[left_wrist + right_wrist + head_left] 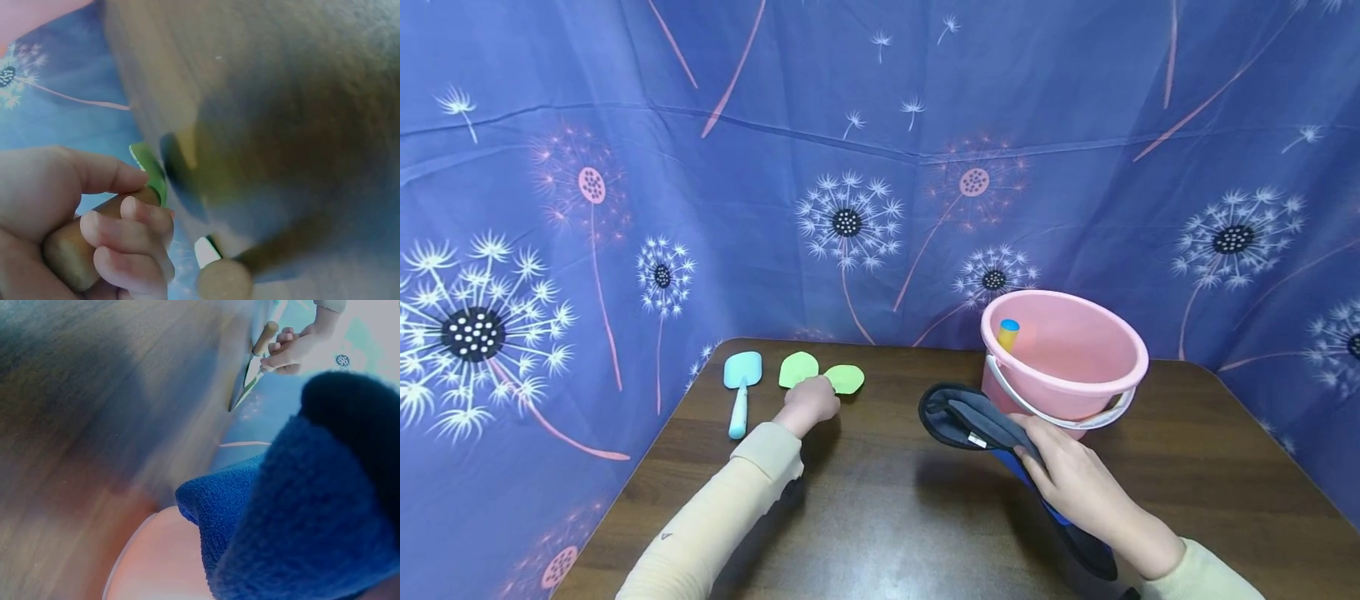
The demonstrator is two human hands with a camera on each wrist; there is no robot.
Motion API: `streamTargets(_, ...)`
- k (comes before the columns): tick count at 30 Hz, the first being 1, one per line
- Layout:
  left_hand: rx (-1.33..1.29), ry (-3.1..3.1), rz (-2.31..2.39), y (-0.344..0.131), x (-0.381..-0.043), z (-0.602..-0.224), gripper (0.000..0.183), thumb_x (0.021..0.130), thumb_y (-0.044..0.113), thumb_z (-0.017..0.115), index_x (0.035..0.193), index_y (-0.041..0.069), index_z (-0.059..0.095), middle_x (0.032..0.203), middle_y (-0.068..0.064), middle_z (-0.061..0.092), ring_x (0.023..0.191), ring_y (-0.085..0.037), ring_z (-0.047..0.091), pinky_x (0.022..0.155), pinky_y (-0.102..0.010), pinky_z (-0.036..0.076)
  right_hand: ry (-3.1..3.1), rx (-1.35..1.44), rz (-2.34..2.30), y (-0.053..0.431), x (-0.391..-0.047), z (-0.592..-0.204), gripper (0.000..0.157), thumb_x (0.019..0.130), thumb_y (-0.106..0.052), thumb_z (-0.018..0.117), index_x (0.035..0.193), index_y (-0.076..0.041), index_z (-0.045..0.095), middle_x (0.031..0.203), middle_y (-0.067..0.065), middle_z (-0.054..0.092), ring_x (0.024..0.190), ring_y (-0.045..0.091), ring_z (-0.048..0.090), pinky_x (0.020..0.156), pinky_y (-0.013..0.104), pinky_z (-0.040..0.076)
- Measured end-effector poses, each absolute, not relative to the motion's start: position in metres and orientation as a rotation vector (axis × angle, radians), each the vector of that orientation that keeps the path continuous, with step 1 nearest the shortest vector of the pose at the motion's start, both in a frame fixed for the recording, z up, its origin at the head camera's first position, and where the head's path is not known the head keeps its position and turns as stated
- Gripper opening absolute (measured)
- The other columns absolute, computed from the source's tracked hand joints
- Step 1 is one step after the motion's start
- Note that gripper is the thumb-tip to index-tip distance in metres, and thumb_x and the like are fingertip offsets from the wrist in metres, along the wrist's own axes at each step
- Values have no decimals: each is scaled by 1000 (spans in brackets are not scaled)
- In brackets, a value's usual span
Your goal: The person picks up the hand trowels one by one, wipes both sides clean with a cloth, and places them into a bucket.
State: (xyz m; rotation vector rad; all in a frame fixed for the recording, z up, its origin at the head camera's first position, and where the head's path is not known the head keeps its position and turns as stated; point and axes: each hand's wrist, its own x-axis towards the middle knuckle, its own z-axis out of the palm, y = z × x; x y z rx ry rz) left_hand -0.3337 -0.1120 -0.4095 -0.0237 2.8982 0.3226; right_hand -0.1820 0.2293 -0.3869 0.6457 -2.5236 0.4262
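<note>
1. Our left wrist view shows what the head view hides: the left hand (811, 406) curls its fingers round the wooden handle of a green-bladed tool (152, 167). A second wooden-handled tool (225, 280) sits just beside, toward that picture's four o'clock.
2. Only the head view shows us a yellow, blue-topped cylinder (1008, 335) inside the pink bucket (1082, 371); only the right wrist view spreads out the towelling face of the blue-and-black cloth (325, 512).
3. In the head view, we see the left forearm come in from seven o'clock, reaching toward one. The right hand (1071, 471) points between ten and eleven, pinching the cloth between thumb and fingers above the counter (880, 508).
4. The bucket stands at the right hand's twelve o'clock, its lower near wall partly covered by cloth and hand. A light-blue shovel (741, 392) lies at the left hand's nine o'clock; that hand blocks our head view of the wooden handles.
</note>
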Motion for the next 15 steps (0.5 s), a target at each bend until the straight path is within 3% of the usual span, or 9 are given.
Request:
streamTargets(6, 46, 2923, 330, -111, -326, -395, 26, 93, 26, 53, 103, 6, 65, 89, -12, 62, 69, -24, 55, 52, -36, 40, -2524, 629, 423, 227, -181, -382, 43, 81, -11, 71, 121, -11, 54, 111, 5, 63, 95, 19, 62, 75, 44, 53)
streamTargets(12, 241, 2997, 340, -109, -313, -378, 21, 92, 28, 59, 76, 16, 66, 82, -6, 65, 72, -25, 61, 53, -39, 45, -2497, 613, 449, 225, -180, -372, 43, 80, -6, 71, 120, -8, 55, 109, 7, 64, 93, 22, 63, 76, 48, 52)
streamTargets(15, 358, 3062, 321, -108, -306, -370, 22, 89, 29, 63, 70, 19, 64, 83, -4, 67, 76, -28, 64, 56, -43, 48, -2489, 606, 463, 225, -179, -367, 43, 80, -5, 71, 120, -6, 55, 111, 10, 64, 97, 26, 64, 78, 50, 51)
